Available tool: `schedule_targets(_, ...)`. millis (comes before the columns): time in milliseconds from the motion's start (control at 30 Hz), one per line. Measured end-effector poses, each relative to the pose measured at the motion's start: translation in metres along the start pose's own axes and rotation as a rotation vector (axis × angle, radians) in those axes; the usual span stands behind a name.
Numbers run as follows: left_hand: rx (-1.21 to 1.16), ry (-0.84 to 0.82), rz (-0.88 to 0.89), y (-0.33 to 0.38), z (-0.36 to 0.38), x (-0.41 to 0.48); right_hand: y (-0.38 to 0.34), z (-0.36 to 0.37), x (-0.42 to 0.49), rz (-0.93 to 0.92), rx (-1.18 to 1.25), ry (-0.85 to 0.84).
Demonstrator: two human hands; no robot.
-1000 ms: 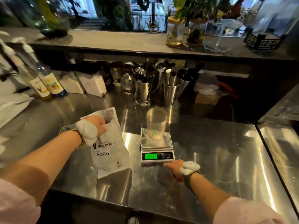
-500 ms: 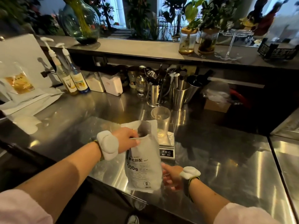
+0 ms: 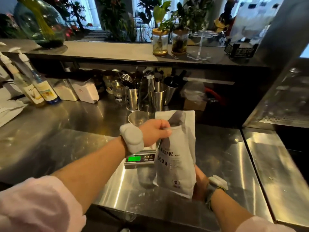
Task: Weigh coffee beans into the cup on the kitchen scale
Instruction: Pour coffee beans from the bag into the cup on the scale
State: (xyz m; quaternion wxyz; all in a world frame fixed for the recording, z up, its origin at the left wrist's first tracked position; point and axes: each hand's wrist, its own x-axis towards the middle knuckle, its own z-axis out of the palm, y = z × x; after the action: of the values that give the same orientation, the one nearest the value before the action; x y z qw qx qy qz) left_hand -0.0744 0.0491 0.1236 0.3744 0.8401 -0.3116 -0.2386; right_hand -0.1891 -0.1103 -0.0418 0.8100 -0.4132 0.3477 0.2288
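A white 500 g coffee bean bag (image 3: 176,153) hangs upright above the steel counter, its top open. My left hand (image 3: 154,132) pinches the near lip of the bag's mouth. My right hand (image 3: 199,183) holds the bag's bottom from behind and is mostly hidden by it. Just left of the bag sits the kitchen scale (image 3: 139,159) with a lit green display. A clear plastic cup (image 3: 138,118) stands on the scale, partly covered by my left hand; it looks empty.
Steel utensil holders (image 3: 133,99) and a metal cup (image 3: 158,98) stand behind the scale. Syrup pump bottles (image 3: 39,91) and white containers (image 3: 87,92) line the back left. A raised shelf with plant jars (image 3: 159,42) runs across the back. A steel unit (image 3: 284,101) flanks the right.
The bag has been lifted off the counter and carried right, past the scale. My right hand left the scale's front and now supports the bag's bottom. The camera view rose.
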Motion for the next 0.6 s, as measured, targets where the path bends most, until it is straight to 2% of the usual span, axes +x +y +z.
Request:
schedule_targets(67,-0.014,-0.013,0.080,0.019,-0.005,0.009,-0.013,-0.005,-0.010,-0.040,0.054,-0.021)
schedule_targets(133,0.001,-0.020,0.152,0.033,-0.010,0.014,-0.020,-0.004,-0.015,-0.097,0.128,-0.152)
schedule_targets(267,0.051,-0.035,0.225,0.043,-0.020,0.019,-0.026,-0.004,-0.016,-0.058,0.191,-0.257)
schedule_targets(367,0.164,-0.034,0.250,0.039,-0.031,0.022,-0.034,-0.001,-0.010,-0.086,0.226,-0.191)
schedule_targets(500,0.265,0.009,0.229,0.025,-0.044,0.024,-0.052,0.016,-0.007,-0.223,0.264,-0.104)
schedule_targets(600,0.286,0.113,0.229,0.016,-0.051,0.024,-0.066,0.030,-0.007,-0.306,0.336,-0.102)
